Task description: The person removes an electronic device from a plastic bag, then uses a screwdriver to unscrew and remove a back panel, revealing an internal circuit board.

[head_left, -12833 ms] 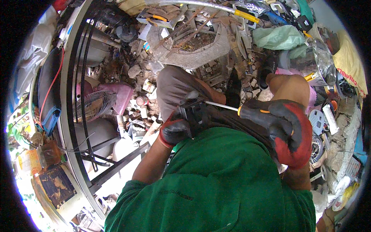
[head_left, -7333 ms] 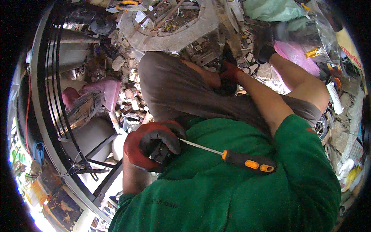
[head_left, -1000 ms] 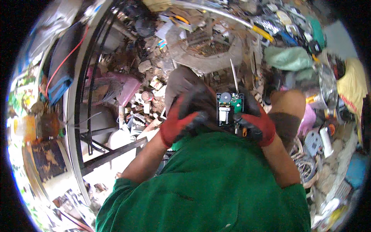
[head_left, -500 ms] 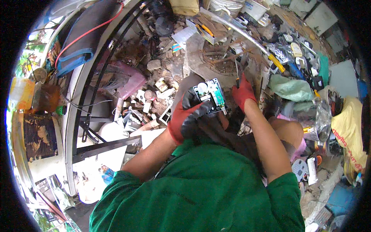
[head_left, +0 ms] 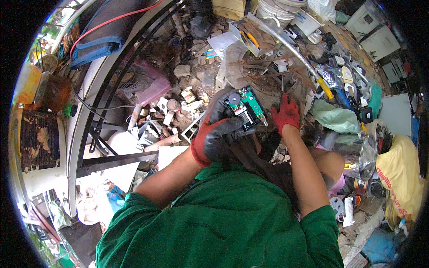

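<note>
My left hand (head_left: 213, 134), in a red and black glove, is closed around a small electronic module. This module (head_left: 246, 109) has a green circuit board, a dark round part and a metal-edged black body. It is held up in front of my chest, its board side facing me. To its right, my right hand (head_left: 286, 114), in a red glove, reaches out low with its fingers apart. Just beyond those fingertips a thin shaft (head_left: 282, 83) shows faintly; I cannot make out whether the fingers touch it. My right palm is hidden.
A pole with a yellow end (head_left: 324, 88) slants across the far right. An open box (head_left: 254, 38) with orange-handled tools lies ahead. Rubble and scrap (head_left: 172, 114) cover the ground at left, beside a metal frame (head_left: 120, 157). A pale green bag (head_left: 335, 117) lies at right.
My right hand has lowered slightly and its fingers have spread from around a thin tool with an orange-marked handle. My left hand has tilted the module a little and still holds it.
</note>
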A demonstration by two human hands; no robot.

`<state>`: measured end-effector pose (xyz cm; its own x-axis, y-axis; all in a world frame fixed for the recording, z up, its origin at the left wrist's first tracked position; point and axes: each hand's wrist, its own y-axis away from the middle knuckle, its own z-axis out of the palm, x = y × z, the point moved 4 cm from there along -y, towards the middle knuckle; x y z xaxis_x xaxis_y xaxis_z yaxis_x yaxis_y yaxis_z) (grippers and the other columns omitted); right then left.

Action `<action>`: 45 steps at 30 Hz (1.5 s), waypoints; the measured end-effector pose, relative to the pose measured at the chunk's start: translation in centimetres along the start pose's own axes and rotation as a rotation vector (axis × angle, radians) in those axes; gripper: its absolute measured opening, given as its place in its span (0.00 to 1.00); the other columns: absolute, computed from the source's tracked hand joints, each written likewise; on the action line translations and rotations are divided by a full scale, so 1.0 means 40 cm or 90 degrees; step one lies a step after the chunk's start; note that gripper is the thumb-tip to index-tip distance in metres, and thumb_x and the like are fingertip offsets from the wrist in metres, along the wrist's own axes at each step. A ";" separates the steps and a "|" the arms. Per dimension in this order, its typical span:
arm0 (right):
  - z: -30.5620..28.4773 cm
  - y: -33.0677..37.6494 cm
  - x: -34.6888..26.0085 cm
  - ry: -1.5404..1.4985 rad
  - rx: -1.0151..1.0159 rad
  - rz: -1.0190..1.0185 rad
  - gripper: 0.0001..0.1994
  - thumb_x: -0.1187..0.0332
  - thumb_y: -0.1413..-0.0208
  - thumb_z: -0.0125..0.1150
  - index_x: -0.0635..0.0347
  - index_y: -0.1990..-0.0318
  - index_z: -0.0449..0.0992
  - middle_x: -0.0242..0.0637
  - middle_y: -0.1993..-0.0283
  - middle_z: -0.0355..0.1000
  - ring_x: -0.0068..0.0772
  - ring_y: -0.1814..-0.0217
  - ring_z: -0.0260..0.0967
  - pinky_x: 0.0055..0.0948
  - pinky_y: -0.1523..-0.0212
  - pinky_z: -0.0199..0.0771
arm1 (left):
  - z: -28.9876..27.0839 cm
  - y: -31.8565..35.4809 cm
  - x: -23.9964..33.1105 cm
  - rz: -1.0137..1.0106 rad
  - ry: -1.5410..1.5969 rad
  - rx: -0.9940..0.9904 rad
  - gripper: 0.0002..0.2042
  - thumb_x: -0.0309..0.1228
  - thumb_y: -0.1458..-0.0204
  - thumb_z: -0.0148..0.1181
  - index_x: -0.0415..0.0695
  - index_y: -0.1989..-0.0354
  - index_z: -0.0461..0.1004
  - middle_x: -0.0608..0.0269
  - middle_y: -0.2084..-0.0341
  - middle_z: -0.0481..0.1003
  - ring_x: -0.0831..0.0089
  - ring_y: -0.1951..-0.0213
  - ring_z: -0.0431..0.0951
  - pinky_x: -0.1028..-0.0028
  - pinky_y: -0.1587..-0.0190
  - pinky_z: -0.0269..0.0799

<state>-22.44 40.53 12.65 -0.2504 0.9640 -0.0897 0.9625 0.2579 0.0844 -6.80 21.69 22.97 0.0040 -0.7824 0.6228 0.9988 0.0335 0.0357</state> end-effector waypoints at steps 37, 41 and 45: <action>-0.288 0.330 -0.177 -0.361 0.224 -0.332 0.30 0.59 0.60 0.69 0.59 0.47 0.70 0.46 0.46 0.64 0.54 0.44 0.59 0.51 0.42 0.59 | 0.015 -0.016 -0.079 -0.109 0.022 -0.070 0.20 0.34 0.42 0.55 0.44 0.42 0.62 0.56 0.51 0.72 0.66 0.50 0.74 0.65 0.47 0.72; -0.269 0.320 -0.167 -0.402 0.204 -0.321 0.30 0.58 0.62 0.69 0.59 0.49 0.70 0.47 0.48 0.64 0.56 0.44 0.58 0.51 0.42 0.58 | -0.003 -0.010 -0.099 -0.110 0.002 -0.071 0.19 0.34 0.42 0.54 0.43 0.43 0.64 0.55 0.52 0.73 0.63 0.51 0.75 0.65 0.48 0.73; -0.260 0.317 -0.170 -0.399 0.159 -0.327 0.31 0.57 0.63 0.70 0.60 0.49 0.70 0.48 0.48 0.64 0.56 0.45 0.58 0.50 0.42 0.58 | 0.009 -0.001 -0.081 -0.135 -0.019 -0.043 0.19 0.35 0.42 0.53 0.43 0.44 0.65 0.55 0.53 0.74 0.63 0.52 0.76 0.66 0.50 0.73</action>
<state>-9.64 37.91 24.65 -0.6289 0.4980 -0.5971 0.7588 0.5606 -0.3316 -6.87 24.45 21.23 -0.2076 -0.7489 0.6293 0.9780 -0.1727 0.1171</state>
